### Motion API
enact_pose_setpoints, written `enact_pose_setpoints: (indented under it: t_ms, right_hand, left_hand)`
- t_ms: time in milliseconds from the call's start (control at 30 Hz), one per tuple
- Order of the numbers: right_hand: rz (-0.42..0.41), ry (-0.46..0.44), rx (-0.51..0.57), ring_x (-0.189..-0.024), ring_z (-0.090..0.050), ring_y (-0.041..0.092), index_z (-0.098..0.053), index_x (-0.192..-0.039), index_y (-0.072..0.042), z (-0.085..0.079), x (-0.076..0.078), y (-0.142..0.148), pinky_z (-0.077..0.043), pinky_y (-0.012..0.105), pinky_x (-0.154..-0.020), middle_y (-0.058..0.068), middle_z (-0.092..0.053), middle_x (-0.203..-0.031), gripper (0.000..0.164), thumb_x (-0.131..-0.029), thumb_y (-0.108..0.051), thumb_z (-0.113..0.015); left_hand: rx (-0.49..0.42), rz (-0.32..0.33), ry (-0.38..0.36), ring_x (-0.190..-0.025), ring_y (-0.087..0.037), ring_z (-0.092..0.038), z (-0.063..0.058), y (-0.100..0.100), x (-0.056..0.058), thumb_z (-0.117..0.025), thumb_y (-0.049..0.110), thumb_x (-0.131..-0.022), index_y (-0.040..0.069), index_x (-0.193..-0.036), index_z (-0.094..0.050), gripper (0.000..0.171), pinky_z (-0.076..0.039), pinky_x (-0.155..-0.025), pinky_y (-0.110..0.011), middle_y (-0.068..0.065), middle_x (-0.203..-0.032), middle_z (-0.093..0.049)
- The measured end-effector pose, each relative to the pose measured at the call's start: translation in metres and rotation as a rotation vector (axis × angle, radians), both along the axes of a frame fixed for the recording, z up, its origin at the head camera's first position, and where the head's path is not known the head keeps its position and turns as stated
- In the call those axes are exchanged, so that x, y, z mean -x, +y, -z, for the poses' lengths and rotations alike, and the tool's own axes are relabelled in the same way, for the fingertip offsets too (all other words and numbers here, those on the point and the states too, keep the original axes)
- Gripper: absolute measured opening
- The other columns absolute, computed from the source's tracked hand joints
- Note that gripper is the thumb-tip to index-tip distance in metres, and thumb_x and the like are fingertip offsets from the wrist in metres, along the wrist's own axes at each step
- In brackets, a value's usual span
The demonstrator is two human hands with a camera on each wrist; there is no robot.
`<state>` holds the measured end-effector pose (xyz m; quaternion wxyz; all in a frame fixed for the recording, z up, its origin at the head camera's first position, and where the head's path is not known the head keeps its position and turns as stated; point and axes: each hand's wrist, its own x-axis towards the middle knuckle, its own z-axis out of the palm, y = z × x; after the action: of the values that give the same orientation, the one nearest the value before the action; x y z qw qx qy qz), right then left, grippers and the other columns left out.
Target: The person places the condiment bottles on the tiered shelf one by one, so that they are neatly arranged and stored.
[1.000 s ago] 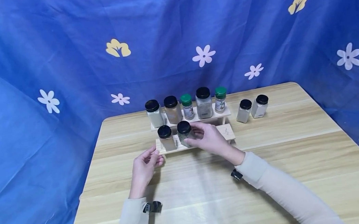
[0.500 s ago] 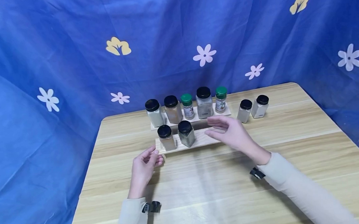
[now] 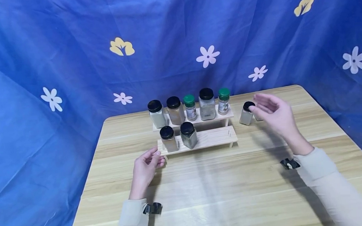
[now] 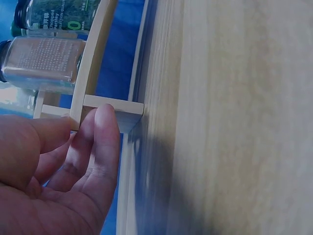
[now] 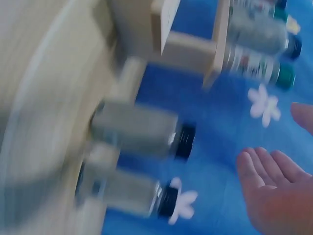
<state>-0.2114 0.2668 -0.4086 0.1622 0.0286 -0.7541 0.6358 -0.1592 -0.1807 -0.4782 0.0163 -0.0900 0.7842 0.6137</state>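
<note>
My left hand (image 3: 147,165) pinches the left end of a pale wooden two-step spice rack (image 3: 215,137), thumb on the lower shelf board and fingers beneath it by the leg (image 4: 117,106). On that shelf stand a jar of brown powder (image 3: 170,144) and a jar of dried parsley (image 3: 189,140), both black-capped. My right hand (image 3: 277,115) hovers with fingers extended and holds nothing. It overlaps two black-capped spice jars right of the rack in the head view; the right wrist view shows the nearer jar (image 5: 137,129) and its neighbour (image 5: 127,193) apart from the hand, slightly blurred.
The upper shelf carries several jars: three black-capped, including a large grey one (image 3: 207,108), and two green-capped shakers, one at its right end (image 3: 223,105). A blue flowered cloth (image 3: 164,41) hangs right behind the wood-grain table (image 3: 204,194).
My right hand has let go of the parsley jar, leaving it on the lower shelf, and moved right to above the two separate jars. The left hand has stayed at the rack's end.
</note>
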Motion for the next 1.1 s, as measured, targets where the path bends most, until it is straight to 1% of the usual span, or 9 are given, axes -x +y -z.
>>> enact_pose_setpoints:
  t_ms: [133, 267, 467, 600, 667, 767, 833, 900, 1100]
  right_hand:
    - [0.094, 0.019, 0.000, -0.116, -0.069, 0.000, -0.062, -0.140, 0.004, 0.007, 0.012, 0.024, -0.057, 0.013, -0.105, -0.005, -0.074, -0.129, 0.058, -0.088, -0.004, -0.085]
    - [0.174, -0.032, -0.119, -0.134, -0.063, 0.013, -0.057, -0.148, -0.002, 0.023, 0.021, 0.040, -0.052, 0.017, -0.116, 0.010, -0.065, -0.146, 0.066, -0.090, -0.016, -0.085]
    - [0.174, -0.135, -0.204, -0.147, -0.050, 0.040, -0.045, -0.156, 0.001, 0.047, 0.031, 0.053, -0.045, 0.029, -0.126, 0.025, -0.049, -0.159, 0.075, -0.094, -0.023, -0.081]
    - [0.147, -0.180, -0.220, -0.145, -0.051, 0.044, -0.042, -0.157, 0.002, 0.058, 0.036, 0.057, -0.047, 0.019, -0.120, 0.028, -0.048, -0.158, 0.077, -0.095, -0.021, -0.079]
    - [0.141, -0.203, -0.232, -0.140, -0.057, 0.039, -0.042, -0.157, 0.002, 0.062, 0.038, 0.058, -0.049, 0.011, -0.112, 0.029, -0.051, -0.155, 0.076, -0.095, -0.020, -0.079]
    - [0.134, -0.233, -0.250, -0.117, -0.068, 0.014, -0.044, -0.155, 0.004, 0.068, 0.041, 0.058, -0.051, -0.001, -0.097, 0.032, -0.056, -0.149, 0.073, -0.095, -0.020, -0.079]
    - [0.125, -0.240, -0.254, -0.101, -0.062, -0.006, -0.046, -0.152, 0.007, 0.073, 0.043, 0.059, -0.051, -0.005, -0.089, 0.033, -0.059, -0.144, 0.070, -0.095, -0.018, -0.078]
    - [0.116, -0.241, -0.246, -0.092, -0.053, -0.017, -0.047, -0.149, 0.009, 0.076, 0.044, 0.058, -0.049, -0.007, -0.085, 0.034, -0.059, -0.142, 0.067, -0.096, -0.017, -0.077]
    - [0.104, -0.227, -0.203, -0.092, -0.052, -0.018, -0.046, -0.148, 0.011, 0.079, 0.045, 0.057, -0.049, -0.006, -0.087, 0.034, -0.058, -0.142, 0.065, -0.097, -0.015, -0.076]
  left_hand:
    - [0.006, 0.001, 0.002, -0.084, -0.016, -0.079, 0.001, 0.000, 0.001, -0.062, 0.010, -0.106, -0.004, -0.142, -0.060, 0.038, -0.070, -0.079, -0.024, -0.031, -0.109, -0.076]
    - [0.011, 0.003, 0.008, -0.084, -0.017, -0.079, 0.000, -0.001, 0.000, -0.062, 0.010, -0.107, -0.005, -0.142, -0.060, 0.038, -0.070, -0.079, -0.025, -0.031, -0.110, -0.075]
    - [0.017, 0.002, -0.004, -0.084, -0.019, -0.079, 0.000, -0.001, -0.001, -0.063, 0.012, -0.107, -0.003, -0.142, -0.061, 0.039, -0.070, -0.079, -0.026, -0.029, -0.109, -0.076]
    - [0.016, -0.001, -0.015, -0.085, -0.021, -0.080, -0.001, -0.001, -0.002, -0.063, 0.014, -0.107, -0.002, -0.143, -0.060, 0.040, -0.071, -0.079, -0.027, -0.028, -0.108, -0.077]
    - [0.014, -0.002, -0.016, -0.085, -0.022, -0.080, 0.000, -0.001, -0.002, -0.064, 0.014, -0.106, -0.002, -0.143, -0.060, 0.040, -0.071, -0.079, -0.027, -0.028, -0.108, -0.077]
    - [0.020, -0.002, -0.017, -0.085, -0.022, -0.080, 0.000, -0.001, -0.002, -0.064, 0.016, -0.106, -0.002, -0.143, -0.060, 0.041, -0.070, -0.079, -0.026, -0.027, -0.107, -0.077]
    - [0.025, 0.000, -0.017, -0.084, -0.021, -0.080, 0.000, -0.001, -0.002, -0.065, 0.017, -0.106, -0.001, -0.143, -0.060, 0.041, -0.070, -0.078, -0.026, -0.026, -0.107, -0.077]
    - [0.029, -0.002, -0.019, -0.083, -0.021, -0.080, 0.001, -0.001, -0.002, -0.065, 0.017, -0.106, -0.001, -0.143, -0.061, 0.041, -0.070, -0.077, -0.025, -0.026, -0.106, -0.078]
    - [0.032, -0.008, -0.020, -0.083, -0.021, -0.080, 0.000, -0.001, -0.002, -0.065, 0.018, -0.106, 0.000, -0.142, -0.062, 0.041, -0.070, -0.076, -0.025, -0.025, -0.106, -0.078]
